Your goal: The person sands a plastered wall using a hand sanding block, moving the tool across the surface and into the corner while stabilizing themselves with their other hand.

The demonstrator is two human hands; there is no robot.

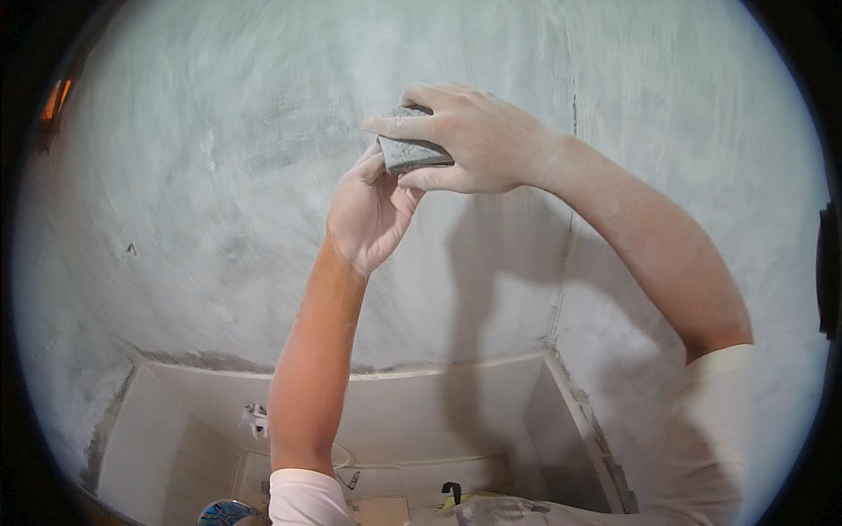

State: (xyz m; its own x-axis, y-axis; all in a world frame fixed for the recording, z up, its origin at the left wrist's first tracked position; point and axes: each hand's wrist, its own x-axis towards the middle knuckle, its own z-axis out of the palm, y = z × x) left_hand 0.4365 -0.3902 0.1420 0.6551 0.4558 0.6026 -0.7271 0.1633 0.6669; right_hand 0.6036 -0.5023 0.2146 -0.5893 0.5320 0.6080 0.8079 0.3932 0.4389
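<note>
A grey plastered wall (219, 175) fills the view. High on it, the right hand (478, 140) grips a grey sanding block (410, 153), probably foam, while the left hand (368, 210) pinches its lower left corner.

Rough grey sanding block (412, 153), matt chalky plastered wall (219, 175)
</note>
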